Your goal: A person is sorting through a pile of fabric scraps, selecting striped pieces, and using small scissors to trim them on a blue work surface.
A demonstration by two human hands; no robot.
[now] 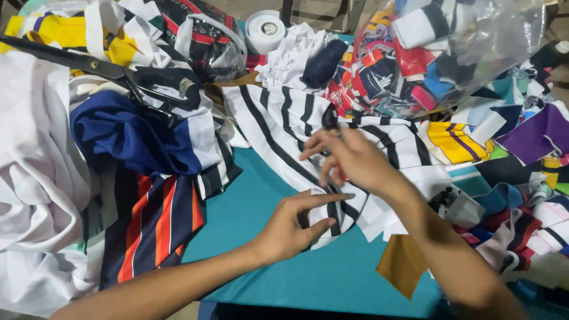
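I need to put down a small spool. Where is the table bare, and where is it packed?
Bare teal table lies between the striped navy-orange cloth and the black-striped white fabric, and along the near edge below the left hand, beside the brown scrap. The right hand and the scrap piles around it are packed.

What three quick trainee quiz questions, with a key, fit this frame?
1. True or false: the left hand presses on the black-and-white striped fabric.
2. What lies on the fabric pile at upper left: A scissors, B iron, C ruler?
3. What colour is the table cover under the left forearm?

Key: 1 true. 2 A, the scissors. 3 teal, the table cover. The right hand pinches the same striped fabric.
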